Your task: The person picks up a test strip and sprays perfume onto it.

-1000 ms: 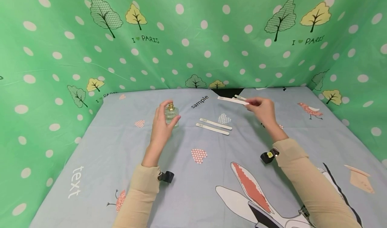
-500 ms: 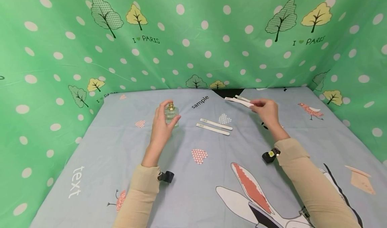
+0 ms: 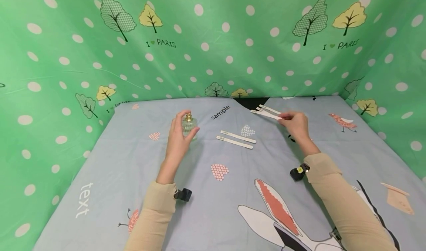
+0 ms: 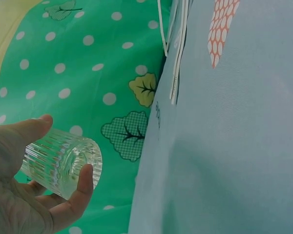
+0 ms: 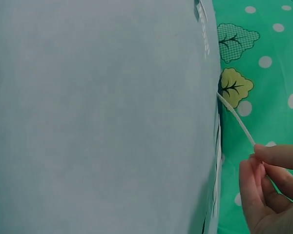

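My left hand (image 3: 177,137) grips a clear ribbed glass perfume bottle (image 3: 190,127) with a gold spray top, on the left side of the table. One finger lies near the sprayer, and the left wrist view has the bottle's base (image 4: 83,163) turned to the camera. Thumb and fingers of my right hand (image 3: 295,124) pinch the end of a thin white scent strip (image 3: 264,114). In the right wrist view that strip (image 5: 240,121) slants away from the fingertips. Just behind it lie other white strips (image 3: 270,110), partly covered by it.
Two white strips (image 3: 238,136) lie side by side mid-table, between the hands. A patterned blue-grey cloth (image 3: 199,214) covers the table. Behind the far edge hangs a green dotted curtain (image 3: 196,66).
My right hand has moved a little to the right and nearer, bringing the pinched strip down over the strips at the back. The left hand and bottle have stayed in place.
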A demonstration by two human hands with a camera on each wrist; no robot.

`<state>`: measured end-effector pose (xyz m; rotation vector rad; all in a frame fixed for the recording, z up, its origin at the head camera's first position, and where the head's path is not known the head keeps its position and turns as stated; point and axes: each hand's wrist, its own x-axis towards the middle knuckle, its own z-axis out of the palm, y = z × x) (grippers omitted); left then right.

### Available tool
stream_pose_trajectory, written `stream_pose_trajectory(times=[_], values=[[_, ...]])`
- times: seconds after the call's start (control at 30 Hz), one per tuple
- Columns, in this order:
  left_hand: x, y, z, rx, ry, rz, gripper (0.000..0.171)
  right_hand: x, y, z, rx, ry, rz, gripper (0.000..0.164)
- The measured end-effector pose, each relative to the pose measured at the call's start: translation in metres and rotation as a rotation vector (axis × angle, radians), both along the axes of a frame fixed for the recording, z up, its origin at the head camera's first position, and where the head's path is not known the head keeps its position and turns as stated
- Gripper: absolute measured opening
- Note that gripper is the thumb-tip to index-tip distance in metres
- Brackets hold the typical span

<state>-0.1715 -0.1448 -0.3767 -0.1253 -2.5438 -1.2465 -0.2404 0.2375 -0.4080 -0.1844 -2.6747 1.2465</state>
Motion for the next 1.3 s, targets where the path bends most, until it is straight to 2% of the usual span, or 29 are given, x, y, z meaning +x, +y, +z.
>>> stream_pose_trajectory(times=[0.17, 0.4, 0.67, 0.97, 1.3], values=[[0.001, 0.0, 0.0, 0.006, -0.015, 0.005, 0.06, 0.002, 0.002, 0.0, 0.039, -0.059, 0.036, 0.025], [0.002, 0.001, 0.002, 0.002, -0.02, 0.005, 0.061, 0.005, 0.008, 0.001, 0.018, -0.093, 0.069, 0.028], [0.003, 0.002, 0.002, -0.005, 0.026, -0.003, 0.06, 0.009, 0.011, 0.004, 0.011, -0.106, 0.079, 0.031], [0.005, 0.002, 0.0, 0.01, 0.019, -0.001, 0.06, 0.017, 0.002, 0.005, -0.017, -0.117, 0.129, 0.032], [0.0, -0.001, 0.01, 0.007, 0.078, -0.021, 0.06, 0.017, -0.018, 0.013, -0.086, -0.078, 0.225, 0.032]])
